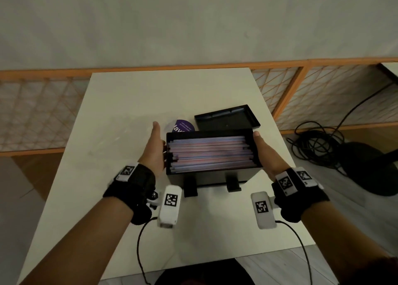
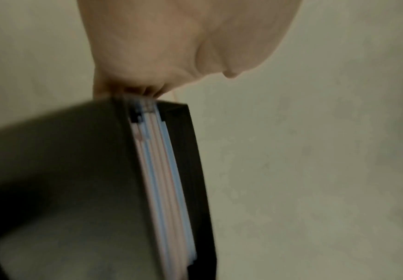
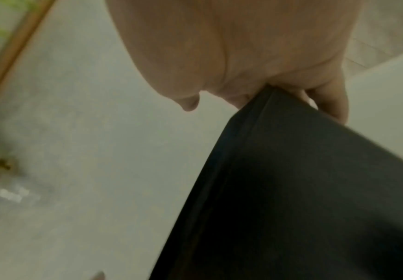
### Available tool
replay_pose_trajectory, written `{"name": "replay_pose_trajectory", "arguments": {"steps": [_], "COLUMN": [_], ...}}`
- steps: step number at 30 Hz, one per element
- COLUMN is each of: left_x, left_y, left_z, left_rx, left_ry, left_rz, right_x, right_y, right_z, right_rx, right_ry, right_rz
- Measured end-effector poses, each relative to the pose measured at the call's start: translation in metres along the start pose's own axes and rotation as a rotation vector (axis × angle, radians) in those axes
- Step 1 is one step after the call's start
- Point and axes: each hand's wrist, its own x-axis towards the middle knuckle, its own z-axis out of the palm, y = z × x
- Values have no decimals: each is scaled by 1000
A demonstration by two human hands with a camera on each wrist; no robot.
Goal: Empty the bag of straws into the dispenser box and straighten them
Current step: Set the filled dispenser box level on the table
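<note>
Between the two hands, the black dispenser box sits on the white table, packed with level pink and blue straws. Left hand and right hand clasp its ends. Behind lie its lid and the clear, purple-labelled bag.

We read only white lettering, "Let's keep our", on the round purple label behind the black box; its larger word is partly hidden. The wristbands' black-and-white square markers bear no text.

Black lid just behind dispenser box
</note>
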Motion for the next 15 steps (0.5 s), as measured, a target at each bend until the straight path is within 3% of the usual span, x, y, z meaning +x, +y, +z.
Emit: {"name": "replay_pose_trajectory", "arguments": {"steps": [2,5,9,11,15], "left_x": [-5,-16,-39,-46,-50], "left_y": [1,4,15,18,11], "left_z": [14,28,9,8,28], "left_rx": [-78,-136,-280,-242,-145], "left_ry": [-145,-203,-245,-268,-302], "left_rz": [-42,-54,4,64,35], "right_x": [3,-2,-21,-24,-25], "right_y": [0,-14,-38,-46,-49], "right_z": [-5,-22,-4,-8,-35], "right_rx": [196,306,242,202,223], "right_ry": [-11,-71,-74,-26,-74], "right_rz": [91,128,-31,-84,-45]}}
